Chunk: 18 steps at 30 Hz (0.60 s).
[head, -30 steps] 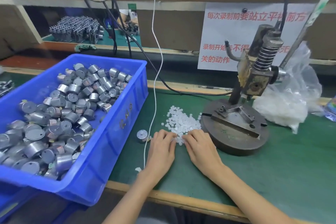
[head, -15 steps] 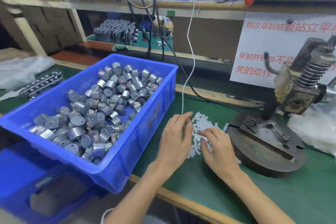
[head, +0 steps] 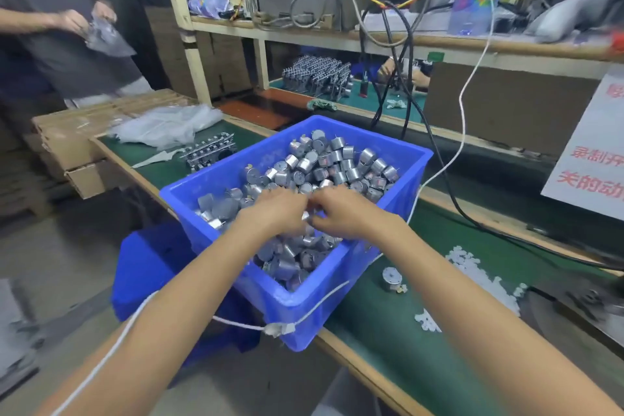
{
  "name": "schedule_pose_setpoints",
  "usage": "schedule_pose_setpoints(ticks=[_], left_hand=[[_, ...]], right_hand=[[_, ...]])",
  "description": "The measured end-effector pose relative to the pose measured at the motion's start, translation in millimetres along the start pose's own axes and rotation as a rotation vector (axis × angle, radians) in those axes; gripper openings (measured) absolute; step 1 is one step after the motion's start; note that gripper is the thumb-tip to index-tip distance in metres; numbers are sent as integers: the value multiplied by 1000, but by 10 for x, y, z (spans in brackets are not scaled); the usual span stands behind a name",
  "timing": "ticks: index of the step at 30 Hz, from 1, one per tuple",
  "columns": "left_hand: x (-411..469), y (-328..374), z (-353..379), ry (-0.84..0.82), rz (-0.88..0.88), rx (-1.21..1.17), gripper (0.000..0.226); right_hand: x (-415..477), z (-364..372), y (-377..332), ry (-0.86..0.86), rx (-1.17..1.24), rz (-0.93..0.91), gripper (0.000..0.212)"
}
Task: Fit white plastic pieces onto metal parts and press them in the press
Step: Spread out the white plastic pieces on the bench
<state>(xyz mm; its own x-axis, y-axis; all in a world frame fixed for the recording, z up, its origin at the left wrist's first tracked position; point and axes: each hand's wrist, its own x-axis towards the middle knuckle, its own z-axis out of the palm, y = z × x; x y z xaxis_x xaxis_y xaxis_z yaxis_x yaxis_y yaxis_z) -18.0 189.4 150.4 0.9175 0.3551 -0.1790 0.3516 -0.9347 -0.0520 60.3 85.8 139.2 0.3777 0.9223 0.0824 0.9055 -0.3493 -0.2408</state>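
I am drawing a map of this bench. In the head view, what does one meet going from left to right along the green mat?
Clear plastic bag → blue bin → lone metal part → white plastic pieces → press base.

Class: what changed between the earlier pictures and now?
The left hand and right hand moved left from the small white plastic pieces to the round metal parts in the blue plastic bin; any grip is blurred. Pieces, bin and lone metal part stayed.
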Motion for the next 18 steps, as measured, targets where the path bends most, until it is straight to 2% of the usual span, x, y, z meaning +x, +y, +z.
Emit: schedule_pose_setpoints(ticks=[2,4,8,11,14,15,18], left_hand=[[68,-100,63,-110,-2,62,36],[126,-176,114,-156,3,141,33],[183,-262,191,-132,31,249,33],[181,-288,246,-17,66,147,26],[207,-293,279,130,60,-176,30],[230,-289,285,185,55,-306,31],[253,-254,223,273,-18,-805,24]], right_hand=[[137,43,-69,-141,-25,30,16],[220,105,-92,-265,-16,97,10],[252,150,-105,-502,-34,203,44],[263,155,-71,-542,-19,217,31],[242,150,-69,-475,-2,201,25],[237,149,-66,-396,55,178,22],[206,118,-35,-49,267,159,32]])
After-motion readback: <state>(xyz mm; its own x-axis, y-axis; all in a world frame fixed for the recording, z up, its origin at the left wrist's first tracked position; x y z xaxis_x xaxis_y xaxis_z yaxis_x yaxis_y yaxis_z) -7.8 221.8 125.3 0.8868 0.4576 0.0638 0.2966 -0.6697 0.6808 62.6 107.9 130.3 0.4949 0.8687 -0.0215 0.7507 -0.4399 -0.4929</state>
